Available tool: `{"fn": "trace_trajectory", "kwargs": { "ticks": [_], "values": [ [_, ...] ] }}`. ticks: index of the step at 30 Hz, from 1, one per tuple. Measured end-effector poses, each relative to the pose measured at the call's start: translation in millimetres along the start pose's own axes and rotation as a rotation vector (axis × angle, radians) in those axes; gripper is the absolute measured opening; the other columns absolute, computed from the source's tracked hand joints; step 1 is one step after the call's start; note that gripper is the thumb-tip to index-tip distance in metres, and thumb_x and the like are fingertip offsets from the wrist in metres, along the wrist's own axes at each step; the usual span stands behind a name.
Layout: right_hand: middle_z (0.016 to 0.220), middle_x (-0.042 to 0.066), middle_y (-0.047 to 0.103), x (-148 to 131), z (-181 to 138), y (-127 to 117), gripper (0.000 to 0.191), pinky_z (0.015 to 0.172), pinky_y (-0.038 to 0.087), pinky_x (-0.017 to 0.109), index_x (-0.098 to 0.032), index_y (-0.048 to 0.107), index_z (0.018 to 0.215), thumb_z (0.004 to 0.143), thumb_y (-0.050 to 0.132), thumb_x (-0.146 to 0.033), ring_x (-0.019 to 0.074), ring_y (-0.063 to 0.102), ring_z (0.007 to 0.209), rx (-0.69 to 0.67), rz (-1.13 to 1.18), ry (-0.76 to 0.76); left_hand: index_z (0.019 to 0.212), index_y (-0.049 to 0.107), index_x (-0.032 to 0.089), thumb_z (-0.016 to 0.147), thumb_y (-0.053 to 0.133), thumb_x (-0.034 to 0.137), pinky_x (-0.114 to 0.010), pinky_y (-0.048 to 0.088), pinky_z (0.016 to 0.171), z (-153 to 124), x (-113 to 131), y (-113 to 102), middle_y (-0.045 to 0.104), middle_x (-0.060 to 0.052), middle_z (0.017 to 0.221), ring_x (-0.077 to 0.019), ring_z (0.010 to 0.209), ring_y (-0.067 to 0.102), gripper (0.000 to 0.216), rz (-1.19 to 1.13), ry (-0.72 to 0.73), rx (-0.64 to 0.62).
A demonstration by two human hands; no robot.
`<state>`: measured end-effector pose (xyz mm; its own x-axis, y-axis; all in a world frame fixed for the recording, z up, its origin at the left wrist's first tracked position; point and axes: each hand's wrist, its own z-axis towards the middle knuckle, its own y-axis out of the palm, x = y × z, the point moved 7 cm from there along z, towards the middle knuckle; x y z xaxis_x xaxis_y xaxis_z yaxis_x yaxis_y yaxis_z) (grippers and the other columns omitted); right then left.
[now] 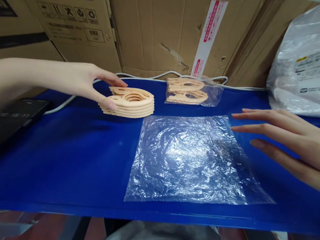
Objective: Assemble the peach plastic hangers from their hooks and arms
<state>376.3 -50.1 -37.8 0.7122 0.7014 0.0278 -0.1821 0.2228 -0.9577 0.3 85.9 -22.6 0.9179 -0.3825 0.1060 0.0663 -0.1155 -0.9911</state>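
My left hand [93, 83] grips the left end of a neat stack of beige folded plastic hangers [138, 105], thumb on the near side and fingers on the far side. A shadow falls on the blue table below them. Right of the stack, a clear plastic bag [187, 159] lies flat and crinkled, with nothing visible inside. My right hand [293, 143] hovers by the bag's right edge, fingers apart and holding nothing. Behind the bag, a clear packet of similar beige hangers [188, 91] lies near the back of the table.
A phone [4, 126] lies at the left on the blue table [81, 172]. A white cable [63, 104] runs along the back. Cardboard boxes [162, 21] stand behind, and a white plastic-wrapped package [312, 74] sits at the back right.
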Motion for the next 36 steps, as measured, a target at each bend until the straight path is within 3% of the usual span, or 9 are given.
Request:
{"fn": "trace_trajectory", "kwargs": {
  "ticks": [9, 14, 18, 24, 29, 32, 36],
  "values": [
    [0.143, 0.003, 0.055, -13.3, 16.8, -6.1, 0.034, 0.098, 0.048, 0.045, -0.032, 0.057, 0.130, 0.099, 0.042, -0.032, 0.0280, 0.055, 0.127, 0.042, -0.054, -0.077, 0.132, 0.063, 0.017, 0.078, 0.063, 0.071, -0.043, 0.048, 0.094, -2.2, 9.0, -7.5, 0.072, -0.007, 0.122, -0.0235, 0.103, 0.066, 0.076, 0.031, 0.163, 0.146],
    [0.140, 0.005, 0.056, -17.5, 26.1, -7.1, 0.033, 0.099, 0.048, 0.046, -0.029, 0.058, 0.130, 0.101, 0.042, -0.031, 0.0282, 0.055, 0.126, 0.051, -0.058, -0.097, 0.131, 0.063, 0.017, 0.082, 0.055, 0.074, -0.038, 0.053, 0.084, -8.7, 20.1, -6.9, 0.073, -0.007, 0.120, -0.0223, 0.097, 0.068, 0.076, 0.152, 0.286, 0.210],
    [0.139, 0.005, 0.057, -21.4, 31.1, -7.3, 0.033, 0.100, 0.047, 0.046, -0.028, 0.059, 0.129, 0.101, 0.042, -0.033, 0.0272, 0.055, 0.126, 0.049, -0.058, -0.101, 0.131, 0.062, 0.015, 0.084, 0.054, 0.067, -0.035, 0.054, 0.079, -13.7, 29.7, -2.4, 0.073, -0.008, 0.119, -0.0219, 0.096, 0.069, 0.070, 0.207, 0.368, 0.226],
    [0.137, 0.006, 0.060, -27.0, 38.0, -6.4, 0.033, 0.101, 0.046, 0.045, -0.026, 0.062, 0.125, 0.101, 0.042, -0.036, 0.0266, 0.057, 0.124, 0.058, -0.045, -0.099, 0.132, 0.061, 0.023, 0.083, 0.055, 0.049, -0.030, 0.051, 0.073, -18.4, 38.5, 5.5, 0.071, -0.003, 0.115, -0.0203, 0.090, 0.067, 0.055, 0.248, 0.359, 0.252],
    [0.131, 0.007, 0.065, -26.1, 44.6, -7.6, 0.034, 0.101, 0.045, 0.048, -0.026, 0.064, 0.123, 0.100, 0.043, -0.039, 0.0281, 0.060, 0.119, 0.068, -0.021, -0.064, 0.130, 0.061, 0.021, 0.082, 0.053, 0.046, -0.032, 0.049, 0.074, -22.0, 44.6, 3.6, 0.069, -0.005, 0.116, -0.0221, 0.092, 0.066, 0.055, 0.300, 0.369, 0.273],
    [0.119, 0.007, 0.071, -13.7, 52.4, -8.6, 0.033, 0.097, 0.047, 0.047, -0.025, 0.066, 0.119, 0.098, 0.048, -0.043, 0.0272, 0.065, 0.110, 0.124, 0.122, 0.074, 0.130, 0.061, 0.018, 0.085, 0.050, 0.044, -0.034, 0.048, 0.080, -32.4, 65.5, -2.0, 0.065, -0.008, 0.124, -0.0250, 0.101, 0.064, 0.053, 0.339, 0.399, 0.356],
    [0.116, 0.005, 0.072, -3.1, 65.1, 11.2, 0.039, 0.088, 0.052, 0.039, -0.023, 0.066, 0.119, 0.092, 0.058, -0.051, 0.0233, 0.067, 0.103, 0.115, 0.599, 0.254, 0.137, 0.055, 0.015, 0.089, 0.051, 0.042, -0.037, 0.049, 0.088, -51.1, 114.8, -1.3, 0.062, -0.011, 0.132, -0.0271, 0.112, 0.061, 0.055, 0.312, 0.462, 0.488]
  ]
}}
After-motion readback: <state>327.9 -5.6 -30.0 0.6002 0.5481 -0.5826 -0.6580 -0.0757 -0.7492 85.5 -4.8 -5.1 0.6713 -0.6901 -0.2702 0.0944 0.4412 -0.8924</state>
